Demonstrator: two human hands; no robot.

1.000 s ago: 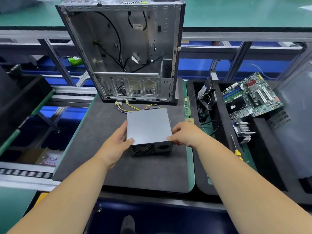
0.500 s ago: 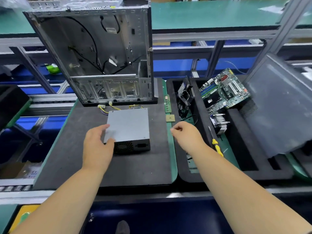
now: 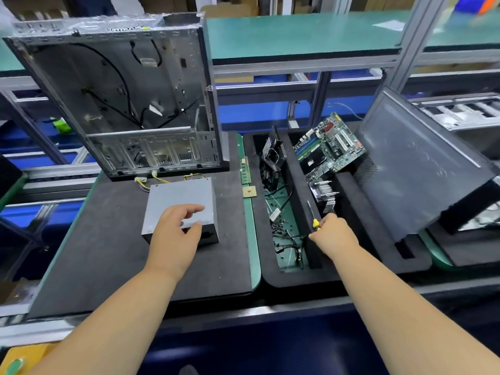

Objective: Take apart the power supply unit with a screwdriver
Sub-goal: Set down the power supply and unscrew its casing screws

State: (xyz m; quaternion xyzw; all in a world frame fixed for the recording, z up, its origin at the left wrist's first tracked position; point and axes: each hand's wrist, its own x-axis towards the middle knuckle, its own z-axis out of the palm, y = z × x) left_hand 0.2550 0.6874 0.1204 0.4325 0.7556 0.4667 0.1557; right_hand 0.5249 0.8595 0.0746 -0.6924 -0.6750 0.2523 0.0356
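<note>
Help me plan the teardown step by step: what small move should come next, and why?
Probably close the right hand on the yellow-handled screwdriver and lift it from the foam tray. The fingers are only reaching its handle, while the left hand hovers open over the closed power supply.

probably electronics disassembly line: conveyor rails (image 3: 54,182), foam trays (image 3: 297,277)

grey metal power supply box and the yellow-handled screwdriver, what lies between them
In the head view, between grey metal power supply box and yellow-handled screwdriver: a small gold square chip and the black foam tray's cable-littered compartment.
</note>
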